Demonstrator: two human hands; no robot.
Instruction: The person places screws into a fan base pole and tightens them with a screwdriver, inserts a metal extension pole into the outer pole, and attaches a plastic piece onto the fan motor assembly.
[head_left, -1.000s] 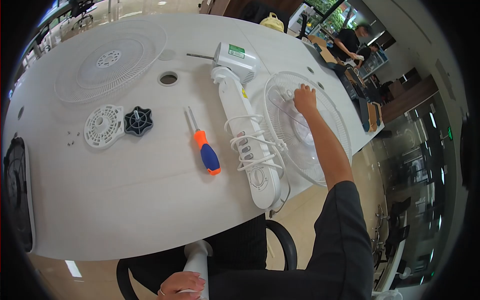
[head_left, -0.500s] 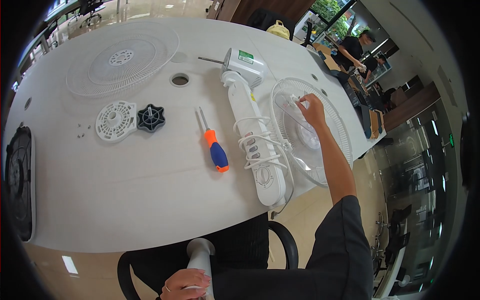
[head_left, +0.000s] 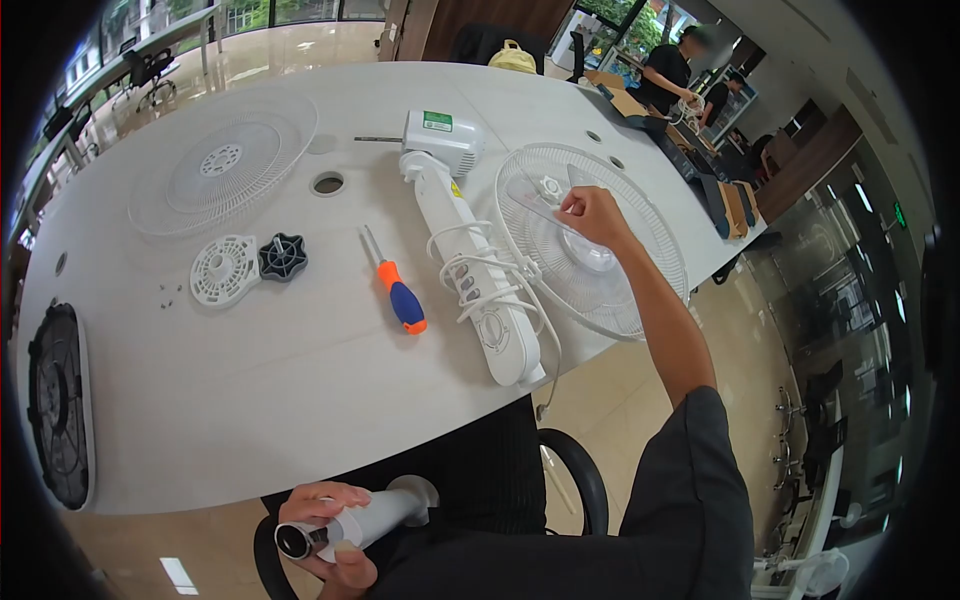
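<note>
My left hand [head_left: 325,535] is wrapped round a white fan pole [head_left: 378,515] near my lap; its dark open end points towards me. Over the right side of the table, my right hand [head_left: 597,218] has thumb and fingers pinched together above a white wire fan grille [head_left: 648,205]. Whatever lies between those fingertips is hidden. Inside the grille are the clear fan blades [head_left: 535,197] and a small white knob [head_left: 550,188], just beyond my fingertips. The white fan body [head_left: 455,235] lies left of the grille, its cord wound round it and its motor head [head_left: 445,140] at the far end.
An orange-and-blue screwdriver [head_left: 402,300] lies mid-table. Further left are a white slotted disc [head_left: 224,272], a dark star-shaped knob [head_left: 283,257], several screws [head_left: 172,297] and another grille [head_left: 235,190]. A round base [head_left: 60,405] stands at the left edge. Two people work beyond the table.
My left hand has turned the pole's end up into view and wraps it more fully. My right hand has shifted slightly, away from the small white knob. The camera view has turned a little.
</note>
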